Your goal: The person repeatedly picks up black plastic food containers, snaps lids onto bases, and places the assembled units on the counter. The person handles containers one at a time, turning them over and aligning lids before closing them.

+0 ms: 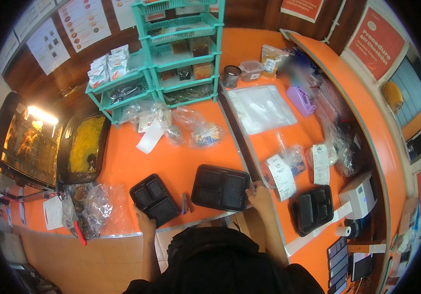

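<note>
Black clothing (pixel 220 267) takes up the bottom middle, with a bare forearm poking out on either side and both hands up at the near edge of the orange counter (pixel 171 159). So the relation that matters is pretty simple: two black compartment trays sit between the hands, each one inward of the hand next to it.

Left hand (pixel 145 223) is touching the near-left edge of the smaller tray (pixel 155 200), so that tray lies ahead and a bit to the right of it. Its long axis is skewed, far left to near right. Fingers look bent round the rim, but I can't tell if they're properly pinching (thumb's hard to make out).

Right hand (pixel 260 197) is by the right side of the bigger tray (pixel 220 188), which lies to its left with the long axis running nearly side to side. Fingers look partly curled; contact or a real grip, can't tell.

Narrow little items (pixel 186 203) lie in the gap between those two trays, too small to identify. Another black tray (pixel 312 210) is off to the right, past the right forearm, clearly nearer the right arm than the left.
</note>
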A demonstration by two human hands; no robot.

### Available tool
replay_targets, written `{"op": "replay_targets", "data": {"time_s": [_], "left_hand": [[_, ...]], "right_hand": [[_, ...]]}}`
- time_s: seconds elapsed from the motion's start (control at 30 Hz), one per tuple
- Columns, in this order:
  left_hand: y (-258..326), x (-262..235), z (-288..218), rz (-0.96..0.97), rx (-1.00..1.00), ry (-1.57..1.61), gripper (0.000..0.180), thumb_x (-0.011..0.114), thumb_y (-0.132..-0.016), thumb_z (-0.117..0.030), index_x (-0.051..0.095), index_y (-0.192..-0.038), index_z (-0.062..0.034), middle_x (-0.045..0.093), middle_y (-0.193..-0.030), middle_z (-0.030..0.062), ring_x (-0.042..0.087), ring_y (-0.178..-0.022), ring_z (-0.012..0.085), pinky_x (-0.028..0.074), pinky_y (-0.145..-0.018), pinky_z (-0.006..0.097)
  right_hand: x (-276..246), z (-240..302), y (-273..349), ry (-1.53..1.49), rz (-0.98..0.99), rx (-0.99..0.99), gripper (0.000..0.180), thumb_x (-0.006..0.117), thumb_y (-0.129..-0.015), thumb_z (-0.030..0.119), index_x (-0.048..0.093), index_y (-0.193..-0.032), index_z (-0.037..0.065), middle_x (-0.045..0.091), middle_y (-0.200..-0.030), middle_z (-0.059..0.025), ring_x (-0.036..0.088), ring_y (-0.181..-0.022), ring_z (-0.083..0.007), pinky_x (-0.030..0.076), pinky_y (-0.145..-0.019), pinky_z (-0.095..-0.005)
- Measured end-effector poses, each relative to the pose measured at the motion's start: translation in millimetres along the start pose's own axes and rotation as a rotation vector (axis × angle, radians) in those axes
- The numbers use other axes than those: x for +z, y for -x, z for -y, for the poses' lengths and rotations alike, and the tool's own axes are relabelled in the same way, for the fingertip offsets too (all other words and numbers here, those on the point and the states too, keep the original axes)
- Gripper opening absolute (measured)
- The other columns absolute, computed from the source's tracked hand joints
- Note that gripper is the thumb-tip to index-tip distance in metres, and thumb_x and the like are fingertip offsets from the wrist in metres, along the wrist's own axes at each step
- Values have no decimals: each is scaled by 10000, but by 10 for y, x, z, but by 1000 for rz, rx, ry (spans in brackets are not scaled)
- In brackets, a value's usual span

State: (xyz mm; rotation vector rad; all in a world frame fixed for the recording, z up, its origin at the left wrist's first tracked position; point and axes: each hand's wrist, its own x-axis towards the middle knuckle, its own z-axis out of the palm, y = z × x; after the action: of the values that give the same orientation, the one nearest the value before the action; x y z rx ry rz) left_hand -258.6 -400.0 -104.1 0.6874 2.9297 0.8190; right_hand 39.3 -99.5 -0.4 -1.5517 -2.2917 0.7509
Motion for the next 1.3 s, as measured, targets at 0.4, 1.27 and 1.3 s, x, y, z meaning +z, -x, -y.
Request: {"op": "replay_targets", "data": {"time_s": [0.4,1.27,1.3], "left_hand": [[-205,-402,-620,435,-293,1028,548,587,-746,99,393,-1230,-68,557,-1063,96,600,-916,204,547,-716,319],[-134,147,-2015,487,502,315,318,594,-873,-238,599,-1035,36,608,-907,215,607,-852,374,487,-763,447],[-218,232,-1986,272,565,262,291,611,-843,-174,590,-1049,31,593,-1006,249,586,-948,407,465,-810,470]], "right_hand": [[400,34,37,174,-42,98,231,666,-773,104,580,-927,-46,645,-906,-273,649,-829,-442,531,-750,-498],[601,-134,71,6,-294,-44,416,612,-807,127,455,-1149,-51,586,-919,-281,604,-841,-455,491,-755,-524],[622,-90,55,49,-278,24,483,623,-806,136,409,-1204,-34,568,-1012,-288,591,-886,-471,490,-784,-524]]}}
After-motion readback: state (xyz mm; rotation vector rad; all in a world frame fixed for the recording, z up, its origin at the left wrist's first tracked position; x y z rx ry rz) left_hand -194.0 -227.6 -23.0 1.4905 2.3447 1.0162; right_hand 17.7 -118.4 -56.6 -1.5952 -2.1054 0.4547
